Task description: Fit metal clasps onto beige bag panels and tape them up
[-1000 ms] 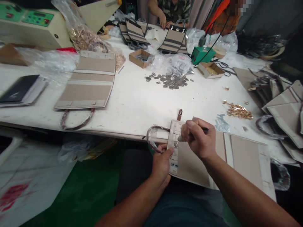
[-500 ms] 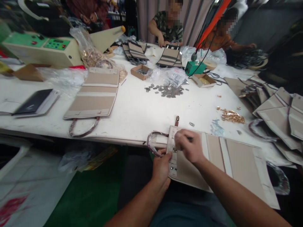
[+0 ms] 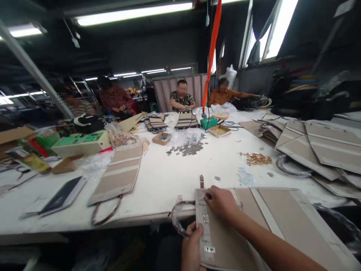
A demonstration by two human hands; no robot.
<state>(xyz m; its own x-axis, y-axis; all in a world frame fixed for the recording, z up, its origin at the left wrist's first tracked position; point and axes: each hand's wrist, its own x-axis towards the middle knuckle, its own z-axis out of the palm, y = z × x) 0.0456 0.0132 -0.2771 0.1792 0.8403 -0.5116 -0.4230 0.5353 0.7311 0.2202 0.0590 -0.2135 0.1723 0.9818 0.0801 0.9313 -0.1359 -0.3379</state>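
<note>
The left hand comes in low from the near side, its thumb laid on the face of the beige bag panel and its fingers at the edge, pinching that border beside the looped handle. The right hand reaches across the panel from the right, forearm slanting over it, fingers curled in at the pale strip near the far left corner (whether they pinch anything, I cannot tell). The panel lies at the near edge of the white counter, partly overhanging it, with small metal plates on its strip. Farther back, one open cardboard box holds greyish pieces, too small to make out; another shallow box, beside a green block, holds yellowish bits. A clear plastic bag contains gold-coloured pieces.
</note>
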